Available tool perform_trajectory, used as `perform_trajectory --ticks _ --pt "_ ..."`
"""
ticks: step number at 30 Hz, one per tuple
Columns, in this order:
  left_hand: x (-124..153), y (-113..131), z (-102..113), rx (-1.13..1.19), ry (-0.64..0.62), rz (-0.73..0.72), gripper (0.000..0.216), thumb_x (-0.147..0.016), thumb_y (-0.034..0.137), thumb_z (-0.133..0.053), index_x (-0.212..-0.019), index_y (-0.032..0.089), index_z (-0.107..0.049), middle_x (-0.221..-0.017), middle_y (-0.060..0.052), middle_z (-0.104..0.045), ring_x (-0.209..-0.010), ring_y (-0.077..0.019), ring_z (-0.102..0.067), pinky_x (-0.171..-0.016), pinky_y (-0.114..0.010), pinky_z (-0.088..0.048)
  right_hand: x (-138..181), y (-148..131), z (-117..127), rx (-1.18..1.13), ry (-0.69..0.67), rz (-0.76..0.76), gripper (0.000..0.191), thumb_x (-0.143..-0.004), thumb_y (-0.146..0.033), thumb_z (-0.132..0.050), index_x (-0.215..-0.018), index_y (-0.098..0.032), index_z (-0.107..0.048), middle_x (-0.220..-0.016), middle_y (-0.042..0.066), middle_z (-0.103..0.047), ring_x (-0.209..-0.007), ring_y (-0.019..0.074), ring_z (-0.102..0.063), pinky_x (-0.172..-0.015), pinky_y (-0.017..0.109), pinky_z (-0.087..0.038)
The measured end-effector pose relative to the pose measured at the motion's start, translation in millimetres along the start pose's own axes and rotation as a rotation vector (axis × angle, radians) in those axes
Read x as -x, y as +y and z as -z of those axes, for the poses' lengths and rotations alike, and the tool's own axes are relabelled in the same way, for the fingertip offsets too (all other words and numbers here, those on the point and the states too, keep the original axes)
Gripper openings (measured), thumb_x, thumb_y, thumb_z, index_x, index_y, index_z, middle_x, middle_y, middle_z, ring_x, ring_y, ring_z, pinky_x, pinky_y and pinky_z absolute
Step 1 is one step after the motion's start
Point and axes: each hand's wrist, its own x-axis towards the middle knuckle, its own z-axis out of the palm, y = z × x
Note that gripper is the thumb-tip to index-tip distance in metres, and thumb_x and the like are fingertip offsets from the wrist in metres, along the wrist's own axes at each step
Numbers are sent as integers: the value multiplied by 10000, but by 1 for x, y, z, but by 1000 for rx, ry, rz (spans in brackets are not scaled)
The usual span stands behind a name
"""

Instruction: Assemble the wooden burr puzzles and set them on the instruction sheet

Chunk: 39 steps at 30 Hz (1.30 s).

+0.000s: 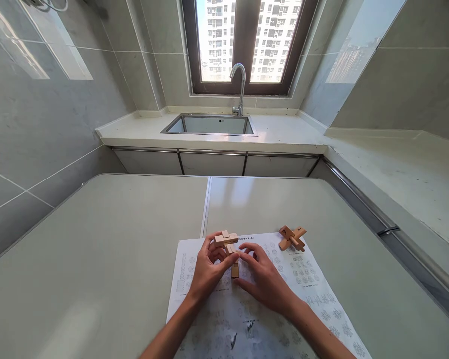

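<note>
Above a printed sheet, my left hand (208, 267) is closed around a partly assembled interlocking wooden puzzle (226, 240), its thumb pressing on the near side. Pale notched blocks cross at the top, and a darker wooden block (235, 271) points down toward me. My right hand (264, 274) is curled at the puzzle's right side. Its index fingertip meets the puzzle beside my left thumb, and its thumb is at the lower end of the darker block. Part of the puzzle is hidden by my fingers.
A second, browner cross-shaped wooden puzzle (292, 238) lies at the sheet's far right corner. The printed paper sheet (269, 319) rests on a pale table (97, 249) with a seam. Beyond are a counter (284, 132), a sink (209, 124) and a faucet (242, 89) under a window.
</note>
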Motion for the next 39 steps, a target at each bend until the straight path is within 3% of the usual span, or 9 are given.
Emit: perform_trajectory --ticks 3,6,9,13,17,23,32,36,39 --pt "0 -1 0 11 -4 -14 651 -751 361 -868 -1284 203 -530 -1105 -80 -748 -800 -149 -678 -794 -301 -569 -1 2 0 35 -21 52 703 -817 -179 -760 -1445 -328 -481 -1533 103 -463 -1382 343 -460 -1104 582 -476" --pt "1 -1 -1 5 -10 -16 649 -747 367 -870 -1281 208 -537 -1098 -78 -749 -798 -151 -681 -791 -299 -569 -2 2 -1 38 -17 107 716 -828 -157 -734 -1470 -308 -454 -1478 103 -548 -1419 346 -435 -1123 606 -456" --pt "2 -1 0 -20 -14 -13 654 -755 375 -865 -1295 215 -533 -1053 -59 -748 -770 -142 -663 -780 -291 -558 -2 2 -1 -15 43 78 676 -847 -172 -716 -1459 -297 -457 -1383 107 -608 -1339 326 -530 -1083 564 -512" --pt "2 -2 0 -64 -6 -16 662 -746 372 -872 -1291 209 -533 -915 -21 -727 -713 -132 -617 -738 -279 -537 -2 -1 2 -78 189 -22 630 -882 -223 -698 -1450 -292 -435 -1375 122 -551 -1272 310 -568 -1046 520 -546" --pt "2 -3 -2 -96 -33 -39 623 -753 374 -864 -1264 215 -546 -1008 -49 -739 -675 -110 -569 -710 -270 -515 -3 -5 4 -104 304 -31 532 -914 -209 -662 -1403 -281 -465 -1363 144 -490 -1264 313 -538 -1012 510 -559" --pt "7 -5 -9 -184 -97 -98 593 -765 369 -853 -1241 217 -534 -994 -40 -699 -688 -110 -532 -646 -242 -480 -2 -7 1 -97 323 69 523 -922 -153 -622 -1390 -297 -437 -1318 132 -515 -1205 297 -576 -962 495 -579" --pt "11 -6 -13 -320 -109 -205 558 -722 280 -869 -1188 238 -564 -957 -8 -647 -710 -116 -512 -691 -255 -485 2 -2 1 11 380 125 572 -917 -130 -651 -1424 -297 -446 -1263 136 -540 -1140 299 -609 -868 464 -611" --pt "11 -7 -12 -356 -118 -228 536 -731 250 -844 -1177 244 -547 -978 -9 -670 -717 -120 -530 -681 -254 -487 2 -2 1 2 366 134 558 -933 -108 -619 -1432 -294 -453 -1256 133 -549 -933 237 -657 -746 412 -635" --pt "12 -6 -13 -369 -109 -241 514 -734 260 -836 -1158 240 -547 -952 -6 -677 -718 -125 -535 -661 -250 -484 3 -2 1 -2 358 151 565 -935 -85 -598 -1443 -283 -452 -1271 137 -545 -909 226 -667 -743 406 -646"
